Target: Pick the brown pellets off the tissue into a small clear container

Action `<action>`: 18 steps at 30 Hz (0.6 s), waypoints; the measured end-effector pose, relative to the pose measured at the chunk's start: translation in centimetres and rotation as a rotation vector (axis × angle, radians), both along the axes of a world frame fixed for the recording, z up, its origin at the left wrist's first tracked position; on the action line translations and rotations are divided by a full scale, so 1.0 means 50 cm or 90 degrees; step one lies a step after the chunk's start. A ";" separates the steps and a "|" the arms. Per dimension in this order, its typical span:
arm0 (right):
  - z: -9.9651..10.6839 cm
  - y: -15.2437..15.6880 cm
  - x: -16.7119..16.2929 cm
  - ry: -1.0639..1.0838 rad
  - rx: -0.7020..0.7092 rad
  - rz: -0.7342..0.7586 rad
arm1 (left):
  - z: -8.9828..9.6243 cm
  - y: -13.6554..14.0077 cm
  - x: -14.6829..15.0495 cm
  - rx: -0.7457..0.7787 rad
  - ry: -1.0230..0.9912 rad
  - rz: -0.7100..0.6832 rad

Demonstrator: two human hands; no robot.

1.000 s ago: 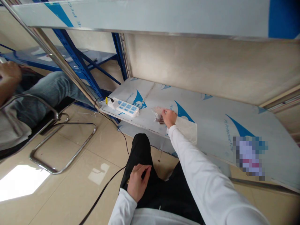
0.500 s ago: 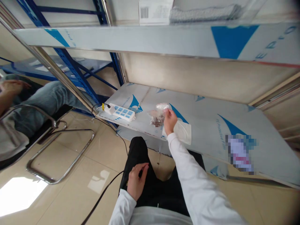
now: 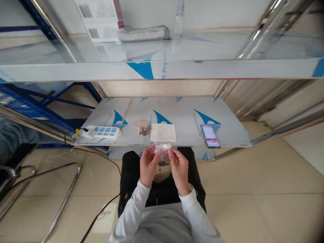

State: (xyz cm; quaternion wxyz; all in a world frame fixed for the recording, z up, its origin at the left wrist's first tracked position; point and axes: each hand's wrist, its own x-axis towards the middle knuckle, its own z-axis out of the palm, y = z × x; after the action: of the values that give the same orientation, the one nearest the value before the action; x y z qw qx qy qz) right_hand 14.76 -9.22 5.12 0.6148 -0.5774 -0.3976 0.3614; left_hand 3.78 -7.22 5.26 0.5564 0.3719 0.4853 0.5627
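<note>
A small clear plastic bag with some dark pieces at its bottom hangs over my lap. My left hand pinches its upper left side, and my right hand pinches the upper right side. Both thumbs lie near the top edge of the bag. Just beyond, on the metal shelf, lies a flat white square packet. To its left rests another clear bag holding brownish pieces too small to name.
A white power strip with a plugged-in adapter sits at the shelf's left. A blurred-out phone-like object lies at the right. Above, the upper shelf carries boxes, a grey cloth and a clear bottle.
My right hand has come back from the shelf to above my lap with a clear bag. My left hand has risen and now grips it too. The view has swung right.
</note>
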 end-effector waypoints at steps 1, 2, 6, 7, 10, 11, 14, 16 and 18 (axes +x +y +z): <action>0.005 -0.002 0.006 0.026 -0.005 0.001 | -0.002 0.003 0.009 -0.024 -0.044 -0.009; 0.009 -0.004 0.011 0.053 -0.012 0.004 | -0.003 0.007 0.017 -0.044 -0.077 -0.013; 0.009 0.003 0.029 0.149 -0.049 0.000 | -0.009 0.034 0.037 -0.056 -0.105 0.009; 0.006 0.008 0.034 0.178 -0.052 -0.011 | -0.011 0.045 0.035 -0.050 -0.099 0.038; -0.007 0.026 0.056 0.234 -0.035 -0.050 | -0.024 0.079 0.011 -0.010 -0.071 0.136; -0.011 0.031 0.064 0.231 -0.024 -0.055 | -0.030 0.086 -0.002 0.002 -0.050 0.150; -0.019 0.035 0.078 0.147 0.000 -0.043 | -0.042 0.087 -0.038 0.000 0.043 0.094; -0.021 0.027 0.077 0.020 0.009 -0.021 | -0.045 0.067 -0.047 -0.030 0.085 0.030; -0.025 0.011 0.068 -0.134 0.042 0.013 | -0.043 0.041 -0.040 -0.066 0.075 -0.038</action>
State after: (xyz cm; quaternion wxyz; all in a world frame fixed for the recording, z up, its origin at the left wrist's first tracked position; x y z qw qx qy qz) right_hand 18.16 -8.65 3.88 0.5845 -0.5875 -0.4775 0.2918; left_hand 1.77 -5.18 3.12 0.5619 0.3891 0.5347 0.4971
